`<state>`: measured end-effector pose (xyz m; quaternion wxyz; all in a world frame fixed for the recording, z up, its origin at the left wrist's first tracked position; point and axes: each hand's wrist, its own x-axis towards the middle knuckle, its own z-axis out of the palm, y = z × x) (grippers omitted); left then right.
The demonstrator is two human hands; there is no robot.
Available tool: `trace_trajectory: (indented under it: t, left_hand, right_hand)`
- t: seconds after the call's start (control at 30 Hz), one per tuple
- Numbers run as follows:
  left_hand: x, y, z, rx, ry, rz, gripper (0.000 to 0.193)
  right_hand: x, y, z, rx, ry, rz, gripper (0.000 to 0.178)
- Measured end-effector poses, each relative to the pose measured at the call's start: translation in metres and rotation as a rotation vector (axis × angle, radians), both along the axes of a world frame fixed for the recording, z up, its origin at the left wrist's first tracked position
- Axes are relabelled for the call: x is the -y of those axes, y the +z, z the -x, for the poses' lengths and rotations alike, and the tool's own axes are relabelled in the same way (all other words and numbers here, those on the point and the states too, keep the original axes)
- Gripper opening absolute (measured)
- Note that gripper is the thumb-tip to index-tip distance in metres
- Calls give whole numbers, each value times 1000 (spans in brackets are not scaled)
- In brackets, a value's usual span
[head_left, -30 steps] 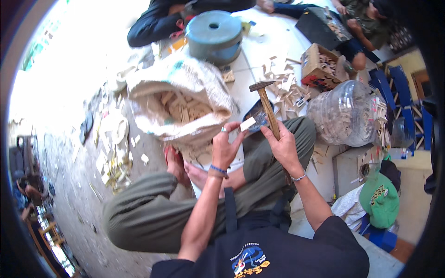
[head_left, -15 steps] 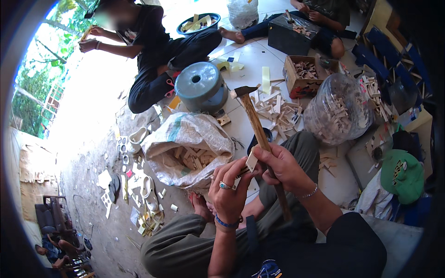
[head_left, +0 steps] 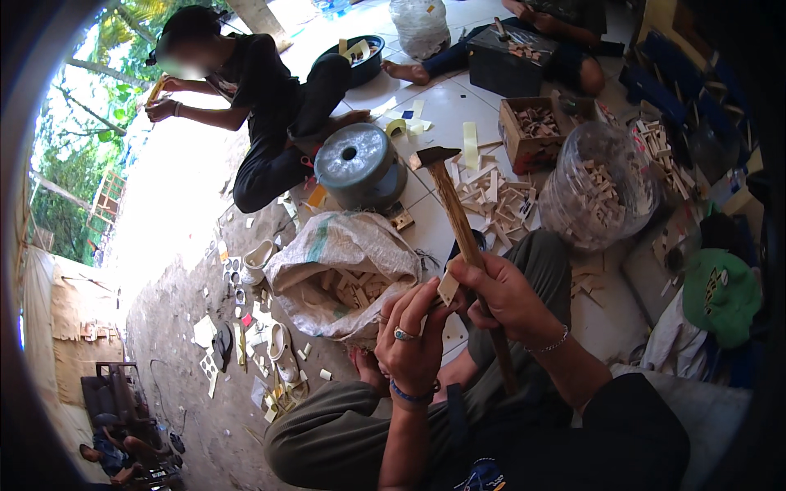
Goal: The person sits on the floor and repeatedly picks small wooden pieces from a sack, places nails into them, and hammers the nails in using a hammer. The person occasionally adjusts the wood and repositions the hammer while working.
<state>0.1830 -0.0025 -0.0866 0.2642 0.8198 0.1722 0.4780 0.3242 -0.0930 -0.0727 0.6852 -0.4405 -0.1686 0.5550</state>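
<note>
My right hand (head_left: 514, 304) is wrapped round the wooden handle of a hammer (head_left: 455, 204). The hammer's dark metal head points up and away from me. Just left of the handle, the fingers of my left hand (head_left: 412, 337) pinch a small pale wooden piece (head_left: 447, 289), and my right thumb and fingertips meet it too. Part of that piece is hidden behind the fingers. Beyond my left hand a white woven sack (head_left: 327, 237) stands with its mouth wide, full of small wooden pieces (head_left: 354, 288).
Loose wooden pieces (head_left: 499, 196) lie on the tiles beyond the hammer. At the right stand a clear plastic container (head_left: 602, 192), a wooden box (head_left: 528, 151) and a green cap (head_left: 720, 290). A grey round stool (head_left: 360, 168) is farther left, by a seated person (head_left: 254, 90). Scraps and shoes (head_left: 282, 356) litter the ground.
My view has turned a little, so surroundings at left sit farther right and lower. Both hands keep their grip on the hammer and wooden piece, almost unmoved.
</note>
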Motion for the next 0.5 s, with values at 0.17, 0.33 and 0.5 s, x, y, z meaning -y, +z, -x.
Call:
trace_trajectory:
  t: [0.17, 0.33, 0.5]
  left_hand:
    - [1, 0, -2, -16, -2, 0, 39]
    - [2, -1, -9, -21, -16, 2, 42]
    - [3, -6, -19, -46, -16, 13, 42]
  right_hand:
    - [3, 0, -2, 0, -7, -7, 26]
    - [3, -3, -6, -2, -42, 15, 23]
    - [6, -8, -14, -56, -54, 14, 24]
